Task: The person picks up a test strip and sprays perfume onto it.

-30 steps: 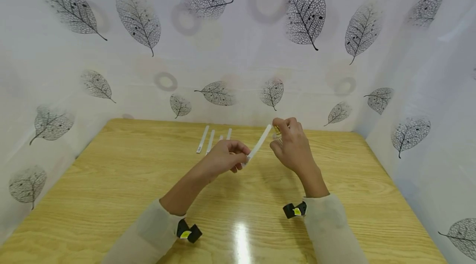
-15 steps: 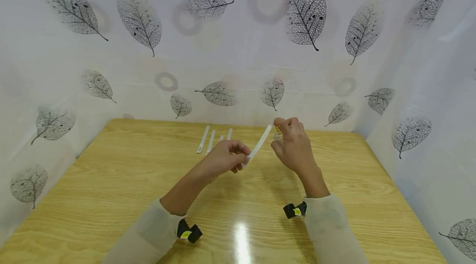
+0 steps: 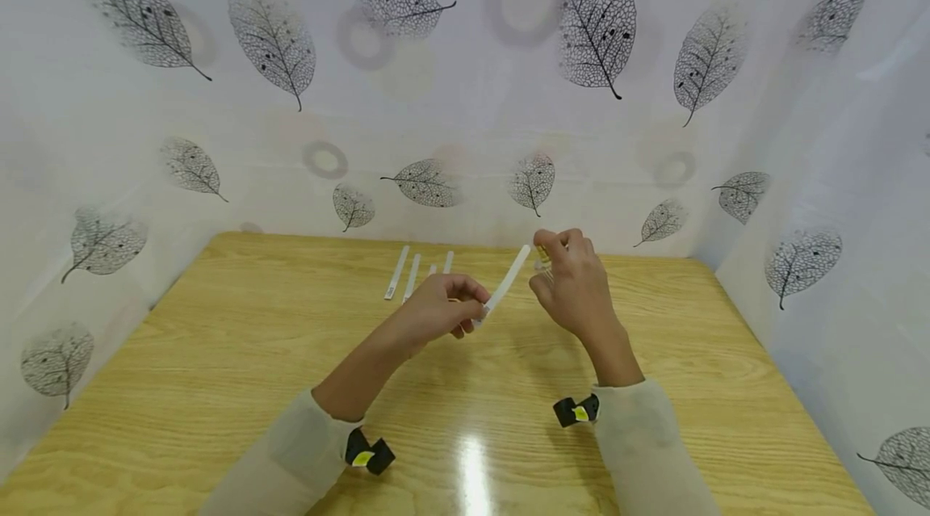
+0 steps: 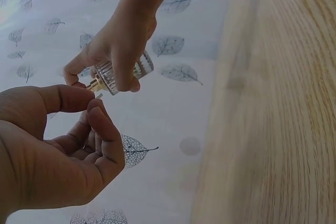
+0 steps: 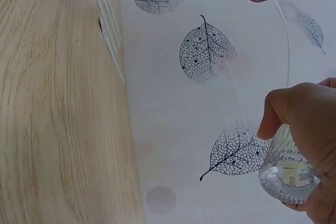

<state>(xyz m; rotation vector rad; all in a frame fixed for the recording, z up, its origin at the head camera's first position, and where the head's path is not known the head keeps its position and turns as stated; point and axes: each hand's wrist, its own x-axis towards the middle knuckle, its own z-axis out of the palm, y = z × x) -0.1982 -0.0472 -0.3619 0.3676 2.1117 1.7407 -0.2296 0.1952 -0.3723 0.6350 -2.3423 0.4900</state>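
Note:
My left hand (image 3: 439, 308) pinches a narrow white paper strip (image 3: 509, 278) by its lower end, thumb against fingers. The strip slants up to the right, slightly bowed, its free end close to my right hand (image 3: 574, 286). That hand grips a ribbed clear glass perfume bottle (image 5: 289, 177) with a gold spray neck (image 4: 95, 84). Its index finger lies on the sprayer top, and the neck points toward the strip. Both hands are raised above the table. In the right wrist view, liquid shows near the bottle's base. Fingers hide much of the bottle in the head view.
Several more white strips (image 3: 396, 272) lie side by side on the wooden table (image 3: 240, 354), behind my left hand, with small dark print at their near ends. A leaf-patterned white sheet (image 3: 465, 112) stands behind the table and along both sides.

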